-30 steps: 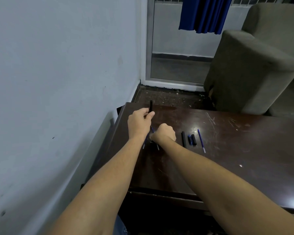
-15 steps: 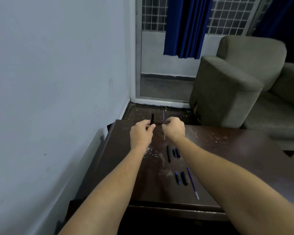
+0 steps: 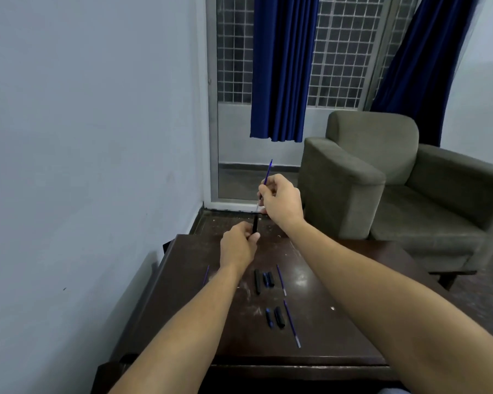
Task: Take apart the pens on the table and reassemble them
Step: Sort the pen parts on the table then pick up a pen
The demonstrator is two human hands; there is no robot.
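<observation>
My left hand (image 3: 238, 245) grips a black pen barrel (image 3: 255, 224) upright above the far edge of the dark table (image 3: 353, 280). Just above it, my right hand (image 3: 282, 199) pinches a thin blue refill (image 3: 268, 172), its tip slanting down toward the barrel's open end. Loose pen parts lie on the table: a black barrel (image 3: 257, 281) with two short caps (image 3: 268, 279) and a refill (image 3: 281, 280), then nearer me two more short pieces (image 3: 275, 317) beside another refill (image 3: 292, 324). A further blue refill (image 3: 206, 274) lies left of my left forearm.
A grey wall runs along the table's left side. A grey armchair (image 3: 396, 177) stands beyond the table at the right. Blue curtains (image 3: 282, 66) hang over a barred window and glass door behind.
Both hands have risen from the table top. My right hand picked up a blue refill and brought it over the barrel in my left hand. The view tilted upward.
</observation>
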